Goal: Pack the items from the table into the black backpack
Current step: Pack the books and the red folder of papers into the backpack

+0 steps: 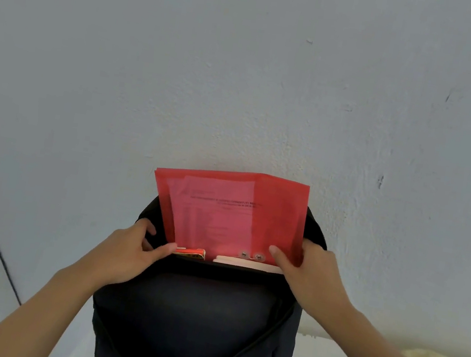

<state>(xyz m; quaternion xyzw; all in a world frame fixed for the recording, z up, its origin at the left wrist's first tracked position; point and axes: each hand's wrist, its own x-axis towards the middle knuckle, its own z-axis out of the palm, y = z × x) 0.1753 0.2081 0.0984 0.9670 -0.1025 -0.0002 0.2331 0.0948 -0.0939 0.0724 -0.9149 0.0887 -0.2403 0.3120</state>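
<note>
Centrally, black backpack (193, 320) stands open against wall (245, 71). Red translucent document folder (277, 216) part sunk in main compartment, upper part sticking out. In opening by its base: small red-edged item (191, 252) at left, pale book edge (245, 263) at right. Left hand (130, 251) curls over backpack's left rim. Right hand (308, 273) pinches folder's lower right corner, thumb on front. Print inside folder unreadable; backpack bottom cut off.
</note>
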